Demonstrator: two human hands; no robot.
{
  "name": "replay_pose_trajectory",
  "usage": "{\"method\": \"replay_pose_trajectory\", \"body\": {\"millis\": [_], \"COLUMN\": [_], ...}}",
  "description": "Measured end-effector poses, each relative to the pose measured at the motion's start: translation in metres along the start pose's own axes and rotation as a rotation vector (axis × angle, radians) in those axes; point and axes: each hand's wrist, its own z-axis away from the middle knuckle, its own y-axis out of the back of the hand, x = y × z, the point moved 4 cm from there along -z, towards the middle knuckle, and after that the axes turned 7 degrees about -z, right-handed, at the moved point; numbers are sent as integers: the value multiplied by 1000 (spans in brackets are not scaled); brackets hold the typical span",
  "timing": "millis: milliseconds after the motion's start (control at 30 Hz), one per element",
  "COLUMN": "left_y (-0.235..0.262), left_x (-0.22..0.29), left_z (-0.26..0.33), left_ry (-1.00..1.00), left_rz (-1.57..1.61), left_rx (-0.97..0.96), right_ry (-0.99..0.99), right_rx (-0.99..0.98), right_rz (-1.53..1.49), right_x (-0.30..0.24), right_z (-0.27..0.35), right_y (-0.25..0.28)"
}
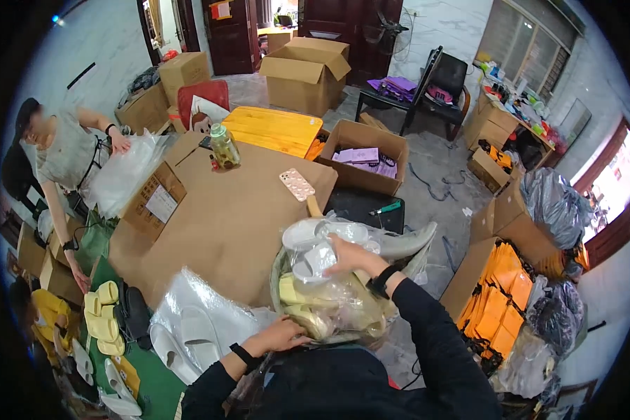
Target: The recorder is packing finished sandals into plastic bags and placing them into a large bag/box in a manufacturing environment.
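Observation:
A sack (277, 287) lined with clear plastic stands open in front of me. Pale yellow slippers (308, 318) in clear wrapping fill its lower part, with white slippers (309, 262) on top. My right hand (346, 257) reaches over the sack, its fingers closed round the white slippers. At the sack's near left rim, my left hand (283, 334) has its fingers together on the plastic edge, beside the yellow slippers; its fingertips are partly hidden. A pair of white slippers (189, 339) lies left of my left hand, by a clear plastic bag (203, 301).
A brown table (210, 217) holds a bottle (225, 145), a phone (297, 185) and a carton (154, 201). At left a co-worker (70, 150) handles clear plastic; another person (49, 322) sits below. Yellow slippers (103, 318) lie on green cloth. Orange bags (497, 301) fill a box at right.

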Motion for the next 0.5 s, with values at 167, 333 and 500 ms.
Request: {"method": "replay_pose_trajectory", "body": {"millis": [167, 333, 500], "left_y": [37, -1, -35], "left_x": [-69, -166, -178], "left_z": [-1, -11, -37], "left_ry": [455, 1115, 1054], "left_rz": [223, 436, 655], "left_rx": [217, 870, 196], "right_ry": [172, 297, 266], "right_rx": [-92, 58, -21], "right_rz": [269, 163, 241], "right_x": [-28, -30, -32], "right_z": [34, 53, 80], "right_y": [-24, -26, -25]}}
